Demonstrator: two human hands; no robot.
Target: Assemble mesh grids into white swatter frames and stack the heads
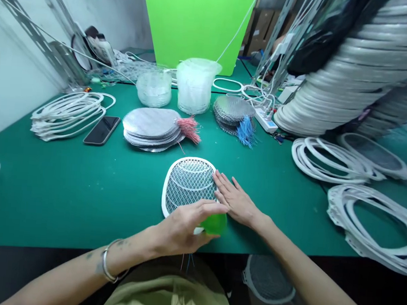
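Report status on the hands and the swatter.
Left hand over green translucent piece at swatter base. Right hand fingers on edge of white-framed mesh swatter. Nearest beyond: stacked mesh discs with pink wires, not touching.

Look at that finish: a smooth white plastic frame [164, 187] around thin, bright metal wire mesh [188, 181], and there's a glossy translucent green plastic piece [216, 224]! Further up, dull grey perforated metal discs [150, 122], a glossy glass phone [102, 130], and under it all a matt green mat [84, 210].
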